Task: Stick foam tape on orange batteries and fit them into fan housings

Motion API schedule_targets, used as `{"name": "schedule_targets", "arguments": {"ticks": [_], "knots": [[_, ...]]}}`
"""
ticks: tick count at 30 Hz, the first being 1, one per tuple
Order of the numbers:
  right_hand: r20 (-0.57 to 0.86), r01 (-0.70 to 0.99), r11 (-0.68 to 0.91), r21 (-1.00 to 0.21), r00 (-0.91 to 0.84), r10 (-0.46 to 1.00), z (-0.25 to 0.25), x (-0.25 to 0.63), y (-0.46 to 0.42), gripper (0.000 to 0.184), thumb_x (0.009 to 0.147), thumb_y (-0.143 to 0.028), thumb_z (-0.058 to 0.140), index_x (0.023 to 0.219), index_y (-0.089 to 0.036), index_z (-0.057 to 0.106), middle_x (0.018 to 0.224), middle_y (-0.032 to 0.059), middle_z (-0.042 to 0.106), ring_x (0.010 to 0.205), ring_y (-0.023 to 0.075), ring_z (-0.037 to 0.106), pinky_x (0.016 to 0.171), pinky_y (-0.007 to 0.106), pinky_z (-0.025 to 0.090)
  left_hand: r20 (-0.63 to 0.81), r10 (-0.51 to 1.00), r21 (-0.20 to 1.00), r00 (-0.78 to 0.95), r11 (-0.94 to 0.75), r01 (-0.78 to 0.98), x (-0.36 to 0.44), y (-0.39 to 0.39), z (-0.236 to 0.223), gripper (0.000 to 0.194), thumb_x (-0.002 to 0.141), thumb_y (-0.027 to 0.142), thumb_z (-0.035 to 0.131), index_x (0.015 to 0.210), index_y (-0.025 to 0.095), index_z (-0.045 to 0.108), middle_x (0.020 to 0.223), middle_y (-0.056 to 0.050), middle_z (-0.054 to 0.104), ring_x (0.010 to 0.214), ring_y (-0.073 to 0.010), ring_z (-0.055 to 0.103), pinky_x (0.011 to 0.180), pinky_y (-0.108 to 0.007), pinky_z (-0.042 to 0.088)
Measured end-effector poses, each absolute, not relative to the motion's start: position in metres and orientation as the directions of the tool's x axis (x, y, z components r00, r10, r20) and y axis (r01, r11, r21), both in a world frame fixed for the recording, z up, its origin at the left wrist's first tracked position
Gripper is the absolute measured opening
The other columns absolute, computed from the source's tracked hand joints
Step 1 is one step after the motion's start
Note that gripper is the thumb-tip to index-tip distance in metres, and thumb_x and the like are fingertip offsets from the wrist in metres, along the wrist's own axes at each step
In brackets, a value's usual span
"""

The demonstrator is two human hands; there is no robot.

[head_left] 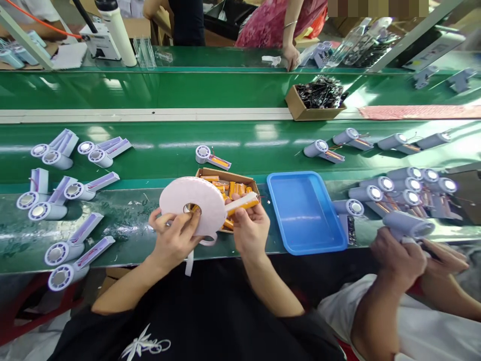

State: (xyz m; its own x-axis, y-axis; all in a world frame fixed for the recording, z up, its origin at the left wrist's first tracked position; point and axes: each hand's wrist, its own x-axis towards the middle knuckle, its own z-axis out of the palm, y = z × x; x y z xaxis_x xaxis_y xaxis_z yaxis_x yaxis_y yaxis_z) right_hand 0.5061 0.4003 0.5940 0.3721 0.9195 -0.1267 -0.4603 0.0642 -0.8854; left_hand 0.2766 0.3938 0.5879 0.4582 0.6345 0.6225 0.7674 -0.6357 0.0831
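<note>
My left hand is closed on a wide, flat roll of white tape, with fingers at its centre hole. A loose strip of tape hangs below the roll. Between the thumb and fingers of my right hand is an orange battery cell with a white strip along its top, its near end close to the roll's edge. Beneath both hands stands a cardboard box holding several orange cells, partly hidden by the roll. Just behind it lies a lavender fan body with an orange cell in its open handle.
A blue tray stands right of the box. Lavender fan bodies lie at left and right. A carton of black parts sits further back. At right, a co-worker's hands hold a fan body; another person's hand rests across the line.
</note>
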Motion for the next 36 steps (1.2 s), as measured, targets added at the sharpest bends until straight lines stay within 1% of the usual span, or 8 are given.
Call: {"name": "schedule_targets", "arguments": {"ticks": [3,6,11,15,18,25,29,36], "knots": [[-0.012,-0.421,0.255,-0.871,0.536,0.844,0.603,0.539,0.422,0.040,0.067,-0.038,0.102,0.096,-0.021,0.079,0.093,0.0015,0.081,0.081,0.0174,0.078,0.075,0.030,0.068,0.527,0.664,0.203,0.530,-0.704,0.681,0.290,0.375,0.579,0.049,0.093,0.049,0.079,0.136,0.026,0.074,0.102,-0.009,0.078,0.100,-0.0288,0.053,0.117,-0.058,0.032],[0.167,-0.266,0.528,-0.806,0.754,0.635,0.614,0.576,0.453,0.040,0.072,-0.037,0.098,0.102,-0.023,0.076,0.103,-0.0012,0.078,0.089,0.0130,0.077,0.075,0.022,0.066,0.383,0.610,0.308,0.694,-0.792,0.527,0.298,0.390,0.570,0.063,0.089,0.061,0.081,0.141,0.026,0.071,0.123,-0.009,0.078,0.115,-0.0328,0.058,0.118,-0.058,0.036],[0.023,-0.348,0.315,-0.883,0.638,0.770,0.591,0.562,0.447,0.065,0.060,-0.031,0.103,0.115,-0.020,0.072,0.097,0.0030,0.080,0.084,0.0200,0.080,0.075,0.033,0.070,0.261,0.771,0.476,0.581,-0.627,0.617,0.248,0.502,0.558,0.057,0.101,0.064,0.060,0.142,0.024,0.070,0.135,-0.012,0.074,0.129,-0.0308,0.062,0.115,-0.048,0.049],[-0.095,-0.395,0.192,-0.898,0.601,0.793,0.560,0.562,0.408,0.069,0.055,-0.030,0.105,0.115,-0.021,0.073,0.092,0.0051,0.082,0.077,0.0243,0.081,0.068,0.037,0.070,0.144,0.990,0.237,0.009,-0.044,0.970,0.162,0.586,0.559,0.049,0.104,0.051,0.056,0.141,0.022,0.069,0.150,-0.015,0.065,0.143,-0.0413,0.048,0.119,-0.063,0.041],[-0.121,-0.394,0.176,-0.902,0.623,0.772,0.548,0.581,0.390,0.067,0.053,-0.032,0.106,0.111,-0.021,0.073,0.091,0.0062,0.082,0.077,0.0239,0.081,0.066,0.035,0.070,0.080,0.990,0.017,-0.118,0.117,0.993,0.117,0.627,0.558,0.038,0.103,0.043,0.055,0.128,0.023,0.075,0.157,-0.015,0.056,0.148,-0.0476,0.037,0.114,-0.070,0.041],[-0.075,-0.305,0.204,-0.930,0.701,0.710,0.545,0.607,0.361,0.061,0.057,-0.028,0.105,0.109,-0.021,0.075,0.092,0.0027,0.079,0.081,0.0244,0.082,0.067,0.038,0.072,0.005,0.998,-0.028,0.063,-0.063,0.998,0.115,0.659,0.560,0.054,0.097,0.027,0.061,0.151,0.023,0.057,0.149,-0.018,0.056,0.144,-0.0421,0.042,0.107,-0.057,0.055],[-0.063,-0.284,0.171,-0.943,0.659,0.749,0.546,0.602,0.357,0.061,0.059,-0.032,0.105,0.111,-0.022,0.074,0.090,0.0036,0.081,0.077,0.0271,0.081,0.069,0.046,0.072,-0.053,0.905,0.004,0.422,-0.422,0.906,0.144,0.654,0.556,0.062,0.096,0.036,0.061,0.157,0.024,0.053,0.164,-0.014,0.044,0.150,-0.0369,0.040,0.113,-0.048,0.052],[-0.062,-0.336,0.099,-0.936,0.437,0.897,0.552,0.561,0.367,0.057,0.065,-0.030,0.102,0.115,-0.026,0.074,0.092,0.0070,0.085,0.069,0.0273,0.082,0.073,0.047,0.071,-0.187,0.717,-0.064,0.672,-0.691,0.720,0.178,0.662,0.558,0.046,0.098,0.036,0.061,0.141,0.023,0.070,0.145,-0.013,0.068,0.130,-0.0314,0.062,0.108,-0.042,0.049]]}}
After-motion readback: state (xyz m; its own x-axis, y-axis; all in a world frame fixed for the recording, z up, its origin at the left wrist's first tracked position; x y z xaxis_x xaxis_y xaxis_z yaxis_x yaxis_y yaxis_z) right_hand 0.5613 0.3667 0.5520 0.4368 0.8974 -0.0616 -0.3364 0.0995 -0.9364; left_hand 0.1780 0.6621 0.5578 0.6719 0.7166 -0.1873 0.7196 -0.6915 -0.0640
